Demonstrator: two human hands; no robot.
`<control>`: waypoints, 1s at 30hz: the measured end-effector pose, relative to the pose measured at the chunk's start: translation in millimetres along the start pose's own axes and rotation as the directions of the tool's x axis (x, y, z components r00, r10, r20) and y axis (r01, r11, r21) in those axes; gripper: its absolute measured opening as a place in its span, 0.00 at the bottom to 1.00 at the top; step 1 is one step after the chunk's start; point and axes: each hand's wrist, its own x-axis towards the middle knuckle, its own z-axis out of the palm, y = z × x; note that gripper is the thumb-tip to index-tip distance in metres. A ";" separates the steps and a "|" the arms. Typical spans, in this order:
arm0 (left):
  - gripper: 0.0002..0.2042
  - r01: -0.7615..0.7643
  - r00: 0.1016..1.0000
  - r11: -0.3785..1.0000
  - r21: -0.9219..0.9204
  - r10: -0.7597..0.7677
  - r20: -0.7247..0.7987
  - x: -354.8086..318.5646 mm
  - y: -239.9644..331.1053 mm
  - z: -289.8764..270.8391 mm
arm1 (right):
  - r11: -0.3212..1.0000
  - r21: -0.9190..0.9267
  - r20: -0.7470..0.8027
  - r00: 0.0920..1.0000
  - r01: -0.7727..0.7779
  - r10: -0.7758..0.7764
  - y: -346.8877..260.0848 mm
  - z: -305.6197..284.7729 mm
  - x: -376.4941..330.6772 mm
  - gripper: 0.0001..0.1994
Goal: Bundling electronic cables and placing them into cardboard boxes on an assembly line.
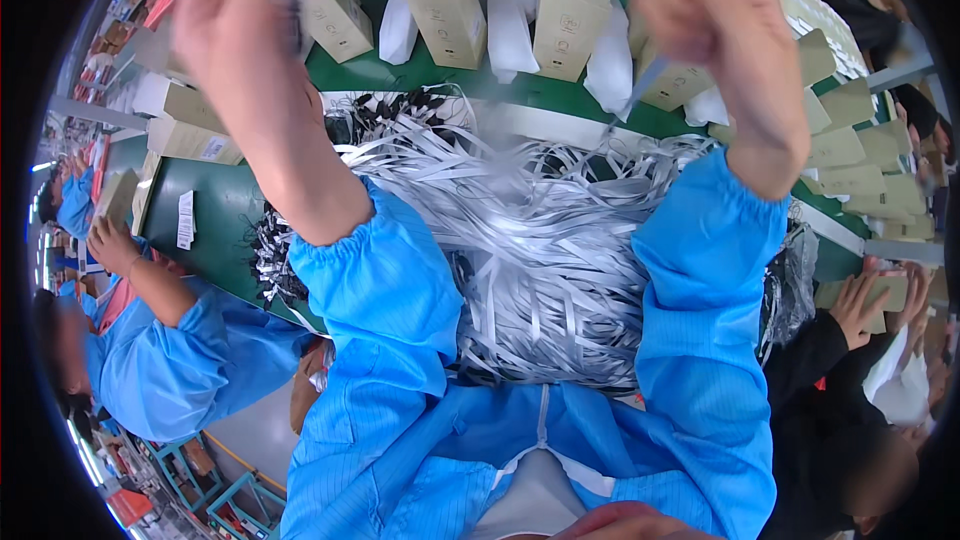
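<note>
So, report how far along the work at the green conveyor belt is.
Looks done: tan cardboard boxes already stand on the green conveyor belt beside white plastic pouches. In hand: the left hand and right hand are raised, pinching one thin blurred item. Left: a large heap of silvery-white flat strips.

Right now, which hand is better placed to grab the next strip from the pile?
Probably right. The right hand pinches only a thin strip running down to the pile; the left hand grips a blurred item.
</note>
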 end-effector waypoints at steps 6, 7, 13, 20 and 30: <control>0.11 0.154 0.399 0.919 0.363 -0.394 0.828 -35.0 -42.9 25.4 | 0.919 0.182 -0.597 0.782 0.350 -0.180 -17.6 24.6 2.6 0.20; 0.20 0.045 0.365 0.912 0.407 -0.394 0.843 -45.5 -48.3 35.0 | 0.933 0.226 -0.593 0.800 0.281 -0.097 -20.5 26.7 4.1 0.19; 0.27 0.285 0.144 0.938 -0.198 0.163 0.976 -73.7 -54.4 83.1 | 0.899 0.436 -0.493 0.845 0.033 0.208 -34.8 28.3 3.9 0.14; 0.11 0.629 0.300 0.777 0.036 -0.285 0.910 -26.1 -23.5 62.8 | 0.835 -0.531 -0.650 0.700 -0.142 -0.295 -53.1 30.8 -1.2 0.12; 0.15 0.259 0.909 0.863 -0.434 -0.067 0.410 -40.1 -6.4 78.6 | 0.922 -0.043 0.277 0.882 -0.385 0.381 -24.7 12.7 16.1 0.15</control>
